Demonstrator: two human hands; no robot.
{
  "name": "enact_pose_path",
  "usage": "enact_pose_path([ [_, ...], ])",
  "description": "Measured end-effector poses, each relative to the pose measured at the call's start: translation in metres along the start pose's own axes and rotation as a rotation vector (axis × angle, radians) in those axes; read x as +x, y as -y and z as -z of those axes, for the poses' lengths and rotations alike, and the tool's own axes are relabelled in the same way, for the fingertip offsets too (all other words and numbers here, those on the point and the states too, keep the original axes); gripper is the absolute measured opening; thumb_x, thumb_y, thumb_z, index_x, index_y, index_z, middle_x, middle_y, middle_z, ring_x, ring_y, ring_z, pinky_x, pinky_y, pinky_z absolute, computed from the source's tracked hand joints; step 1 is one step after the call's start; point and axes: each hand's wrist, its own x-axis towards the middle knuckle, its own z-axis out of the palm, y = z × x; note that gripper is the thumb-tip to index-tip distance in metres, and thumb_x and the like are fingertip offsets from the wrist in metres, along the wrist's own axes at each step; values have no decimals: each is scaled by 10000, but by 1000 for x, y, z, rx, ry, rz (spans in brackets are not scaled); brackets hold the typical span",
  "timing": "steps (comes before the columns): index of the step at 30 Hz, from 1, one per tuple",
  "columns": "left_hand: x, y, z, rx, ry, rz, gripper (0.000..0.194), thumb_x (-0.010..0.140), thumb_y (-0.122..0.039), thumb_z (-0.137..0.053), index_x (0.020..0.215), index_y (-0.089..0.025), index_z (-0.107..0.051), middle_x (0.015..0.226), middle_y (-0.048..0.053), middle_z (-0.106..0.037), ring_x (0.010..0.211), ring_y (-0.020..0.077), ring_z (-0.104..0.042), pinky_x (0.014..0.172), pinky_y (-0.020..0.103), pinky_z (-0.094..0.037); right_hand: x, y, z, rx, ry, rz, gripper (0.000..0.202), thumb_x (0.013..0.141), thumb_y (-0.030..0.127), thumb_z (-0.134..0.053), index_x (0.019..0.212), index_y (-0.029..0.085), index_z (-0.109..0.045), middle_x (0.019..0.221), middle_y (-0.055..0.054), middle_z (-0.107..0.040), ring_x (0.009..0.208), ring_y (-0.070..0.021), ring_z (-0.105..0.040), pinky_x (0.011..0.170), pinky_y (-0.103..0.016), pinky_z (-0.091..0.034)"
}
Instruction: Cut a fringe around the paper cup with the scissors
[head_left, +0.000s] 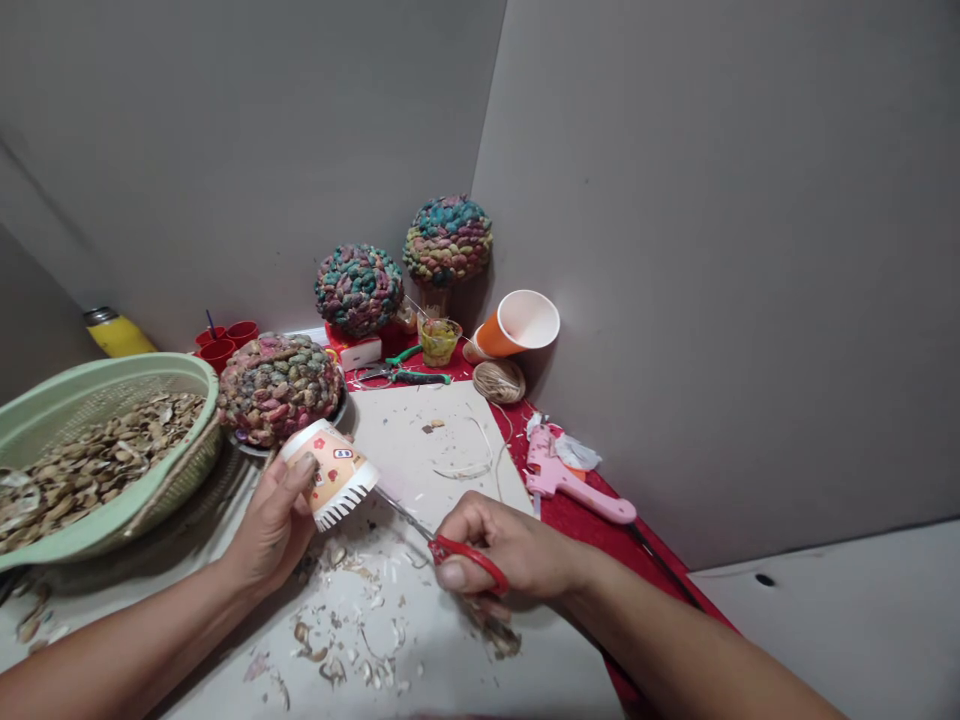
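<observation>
A patterned paper cup (330,468) lies tilted in my left hand (274,520), thumb on its side and fingers behind it. Its right-hand rim is slit into a fringe of short white strips. My right hand (495,550) is closed around the red handles of a pair of scissors (461,557). The metal blades point left and reach the cup's rim; their tips are hidden by the cup. Just behind the cup sits a ball covered with pinkish and greenish shells (281,390), resting on a dish.
A green basket (112,372) of shells stands left. Shell bits litter the white board (405,410). Behind are two colourful balls (360,290), pliers (420,377), a twine roll (499,382) and an orange cup (499,335). A pink glue gun (574,485) lies right, by the grey wall.
</observation>
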Motion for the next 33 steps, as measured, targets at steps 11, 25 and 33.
enact_pose_path([
  [11,0,4,3,23,66,32,519,700,-379,-853,1136,-164,-672,1016,89,-792,858,223,-747,788,296,-600,1,-3,0,-5,-17,-22,604,678,639,-791,495,124,-536,381,31,-495,307,-33,-402,347,-141,-317],
  [25,1,6,7,35,118,38,484,731,-379,-833,1129,-162,-666,1004,91,-787,841,213,-744,783,304,-603,1,-2,0,3,-21,-16,620,670,649,-794,487,132,-506,376,37,-490,310,-33,-396,364,-147,-336],
  [33,1,6,6,13,98,40,525,702,-376,-853,1143,-166,-662,1008,93,-793,856,232,-752,793,308,-597,1,-1,0,10,-43,-3,601,665,618,-812,482,133,-507,368,36,-490,301,-33,-394,352,-145,-333],
])
